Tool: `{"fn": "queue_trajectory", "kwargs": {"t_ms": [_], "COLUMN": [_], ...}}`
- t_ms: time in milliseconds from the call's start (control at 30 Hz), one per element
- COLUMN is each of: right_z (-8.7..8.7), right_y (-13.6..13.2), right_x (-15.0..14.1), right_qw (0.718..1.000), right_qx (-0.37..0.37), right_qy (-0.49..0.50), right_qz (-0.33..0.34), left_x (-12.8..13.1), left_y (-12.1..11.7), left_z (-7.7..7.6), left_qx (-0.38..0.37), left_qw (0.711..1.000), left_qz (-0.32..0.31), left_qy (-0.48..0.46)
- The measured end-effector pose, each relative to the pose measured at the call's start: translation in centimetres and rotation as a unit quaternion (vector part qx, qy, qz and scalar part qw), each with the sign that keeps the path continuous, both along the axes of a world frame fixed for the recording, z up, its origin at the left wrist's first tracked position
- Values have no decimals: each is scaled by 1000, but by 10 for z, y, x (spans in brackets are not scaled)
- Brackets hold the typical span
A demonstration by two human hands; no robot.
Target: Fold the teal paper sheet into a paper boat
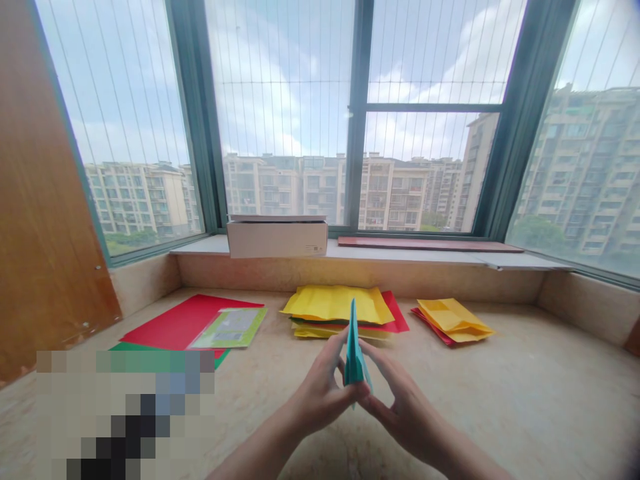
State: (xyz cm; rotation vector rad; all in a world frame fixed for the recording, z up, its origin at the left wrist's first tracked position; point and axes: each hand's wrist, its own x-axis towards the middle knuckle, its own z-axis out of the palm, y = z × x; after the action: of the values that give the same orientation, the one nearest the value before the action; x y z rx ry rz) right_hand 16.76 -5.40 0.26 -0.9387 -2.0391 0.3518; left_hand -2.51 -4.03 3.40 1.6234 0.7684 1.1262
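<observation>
Between left hand (324,390) and right hand (400,399), teal paper (353,363) is pinched upright by fingers (381,362), seemingly being creased; even pressing seems needed next.

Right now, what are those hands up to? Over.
Left hand and right hand: both holding folded teal paper, edge-on to camera. Yellow-topped paper stack beyond. Nothing visibly blocking the hands.
</observation>
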Motion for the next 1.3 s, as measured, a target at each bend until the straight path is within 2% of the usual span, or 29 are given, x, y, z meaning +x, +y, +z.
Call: {"fn": "queue_trajectory", "kwargs": {"t_ms": [133, 233, 333, 400, 500, 600, 700, 800, 867, 933, 967, 1000, 1067, 1100, 1167, 1233, 1300], "right_z": [1, 0, 4, 10, 23, 34, 38, 33, 27, 20, 16, 13, 7, 4, 0, -2, -1], "right_y": [-1, 4, 14, 21, 28, 29, 28, 30, 32, 34, 35, 36, 36, 37, 37, 38, 37], "right_x": [0, 3, 10, 18, 33, 48, 59, 62, 60, 58, 56, 54, 50, 48, 45, 44, 42], "right_qw": [999, 994, 972, 948, 903, 867, 859, 864, 873, 886, 897, 910, 934, 943, 954, 958, 957], "right_qx": [-39, -68, -127, -187, -285, -345, -372, -378, -373, -368, -363, -354, -326, -308, -275, -255, -247], "right_qy": [27, 84, 180, 240, 321, 358, 342, 326, 311, 279, 251, 217, 146, 118, 92, 103, 134], "right_qz": [19, -5, -78, -89, -28, 39, 82, 68, 42, 26, 18, 9, -22, -42, -69, -78, -75], "left_x": [-2, -4, -7, -10, -16, -26, -33, -34, -33, -33, -33, -34, -34, -34, -31, -26, -23], "left_y": [7, 13, 18, 20, 20, 18, 16, 19, 27, 36, 40, 42, 44, 42, 38, 33, 31], "left_z": [-9, -16, -15, -9, 2, 10, 13, 11, 6, -1, -5, -8, -13, -15, -18, -20, -22], "left_qx": [33, -26, -76, -79, -93, -129, -165, -182, -144, -38, 33, 116, 271, 321, 373, 388, 390], "left_qw": [999, 998, 994, 994, 994, 991, 985, 981, 986, 990, 979, 955, 896, 867, 826, 808, 804], "left_qz": [15, 37, 68, 72, 53, 17, -35, -65, -36, 53, 121, 171, 145, 106, 54, 45, 59], "left_qy": [34, 40, 32, 13, -13, -27, -24, 23, 78, 128, 162, 212, 322, 366, 419, 441, 445]}}
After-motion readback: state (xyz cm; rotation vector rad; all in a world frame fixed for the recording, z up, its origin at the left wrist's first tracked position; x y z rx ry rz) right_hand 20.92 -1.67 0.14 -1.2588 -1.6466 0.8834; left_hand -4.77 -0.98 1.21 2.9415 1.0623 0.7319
